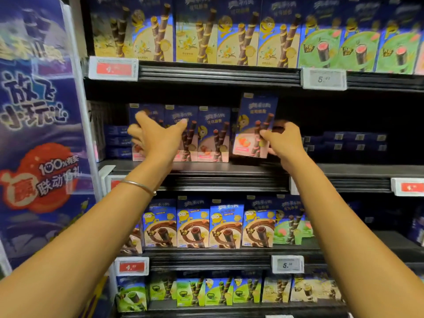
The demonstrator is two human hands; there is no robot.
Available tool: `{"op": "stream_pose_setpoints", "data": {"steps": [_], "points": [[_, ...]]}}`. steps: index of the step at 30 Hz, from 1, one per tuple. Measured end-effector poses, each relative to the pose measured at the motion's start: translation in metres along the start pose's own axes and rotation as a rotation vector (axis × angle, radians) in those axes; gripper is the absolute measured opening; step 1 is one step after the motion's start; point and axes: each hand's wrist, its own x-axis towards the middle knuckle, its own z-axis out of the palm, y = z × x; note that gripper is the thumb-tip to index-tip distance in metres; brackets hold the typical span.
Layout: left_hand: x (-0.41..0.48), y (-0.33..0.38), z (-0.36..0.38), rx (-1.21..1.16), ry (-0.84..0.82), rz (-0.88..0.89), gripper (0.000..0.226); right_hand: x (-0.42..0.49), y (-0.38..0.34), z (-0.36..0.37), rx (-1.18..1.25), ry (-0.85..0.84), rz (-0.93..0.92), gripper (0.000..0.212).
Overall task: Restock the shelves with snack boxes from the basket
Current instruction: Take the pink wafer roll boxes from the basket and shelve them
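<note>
Both forearms reach up to the middle shelf (252, 167); right hand (283, 143) pinches an upright strawberry box (254, 125) just right of the standing row (195, 134), where the spread, empty left hand (156, 136) hovers, so the box goes down and slightly left

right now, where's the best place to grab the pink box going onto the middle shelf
Grip the pink box by its narrow side edges, low down, coming from the front right as the right hand does. It stands upright and tall, its left side is near the shelved row, and the right side is open.
</note>
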Motion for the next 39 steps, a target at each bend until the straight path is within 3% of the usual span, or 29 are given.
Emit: {"op": "stream_pose_setpoints", "data": {"steps": [3,9,13,17,23,32,39], "points": [[0.014,-0.009,-0.007,0.098,0.065,-0.073,0.114,0.014,0.014,0.000,-0.073,-0.019,0.072,0.036],[0.029,-0.024,-0.010,0.174,-0.011,-0.150,0.135,0.025,0.028,0.018,-0.191,-0.060,0.076,0.038],[0.034,-0.029,-0.010,0.189,-0.040,-0.144,0.129,0.028,0.025,0.025,-0.160,-0.071,0.111,0.038],[0.041,-0.033,-0.010,0.219,-0.054,-0.149,0.125,0.030,0.022,0.028,-0.020,-0.110,0.169,0.010],[0.047,-0.039,-0.006,0.223,-0.073,-0.169,0.123,0.038,0.023,0.033,-0.032,-0.237,0.208,0.010],[0.053,-0.043,-0.003,0.247,-0.082,-0.193,0.128,0.043,0.031,0.046,-0.049,-0.211,0.181,0.015],[0.053,-0.044,-0.002,0.292,-0.071,-0.182,0.122,0.043,0.032,0.048,0.020,-0.232,0.216,0.003]]}}
